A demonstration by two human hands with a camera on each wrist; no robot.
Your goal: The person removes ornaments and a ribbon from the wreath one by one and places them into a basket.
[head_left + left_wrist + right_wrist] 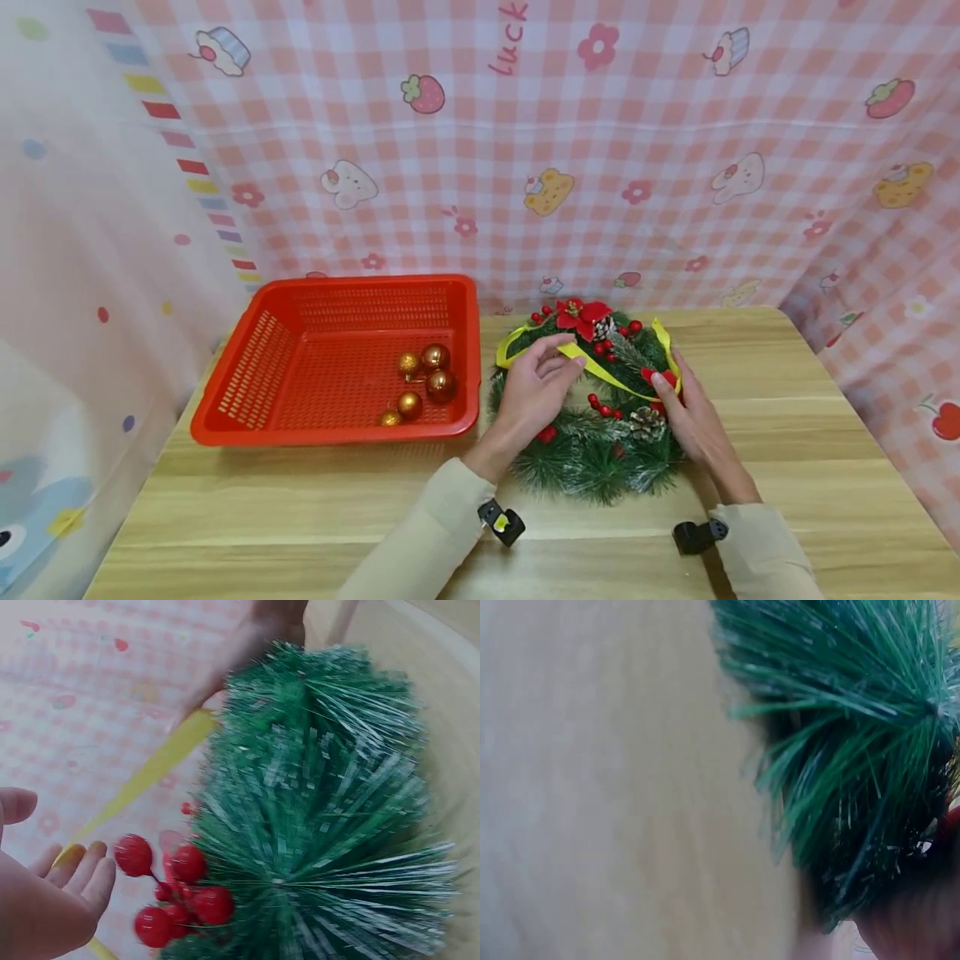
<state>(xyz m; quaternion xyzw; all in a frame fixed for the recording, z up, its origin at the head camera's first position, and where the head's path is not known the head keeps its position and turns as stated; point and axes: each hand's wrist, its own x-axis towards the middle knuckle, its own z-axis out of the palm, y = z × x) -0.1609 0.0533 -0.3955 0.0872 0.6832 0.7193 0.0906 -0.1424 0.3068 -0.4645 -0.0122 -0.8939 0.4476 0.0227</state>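
A green wreath point(600, 475) lies on the table, trimmed with red berries point(603, 407), pine cones point(647, 423) and a red poinsettia point(581, 317). Across its upper part runs a yellow ribbon point(603, 371). My left hand point(534, 387) holds the ribbon over the wreath's left side with bent fingers; in the left wrist view the ribbon point(150, 769) passes behind its fingertips. At the wreath's right edge my right hand point(697, 417) holds the ribbon between thumb and fingers, beside a red flower. In the right wrist view, green needles point(840, 750) largely hide this hand.
Left of the wreath stands a red plastic basket point(337, 433) with several gold and bronze baubles point(409, 405) in its right part. A pink checked cloth point(450, 158) hangs behind the wooden table point(795, 417).
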